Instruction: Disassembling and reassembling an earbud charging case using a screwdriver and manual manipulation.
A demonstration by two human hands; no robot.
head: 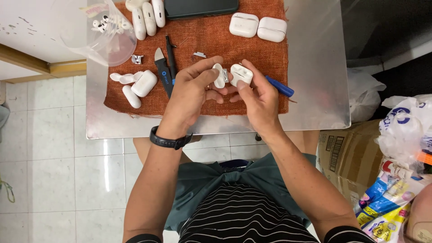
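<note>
The left hand (191,96) and the right hand (257,100) meet over the near edge of the orange cloth (211,36) on the shiny bench (315,90), and each one is closed on a piece of a small white earbud case: the left fingers (208,67) pinch the white lid (219,75), and the right fingers (244,85) grip the white case body (241,74), with the two pieces touching side by side. A blue tool (280,86) lies just behind the right hand, and black tools (164,67) and loose white case parts (137,83) lie left of the hands. Farther back sit two closed white cases (257,27), a dark phone (200,7) and a clear cup (101,33) with small white bits inside.
</note>
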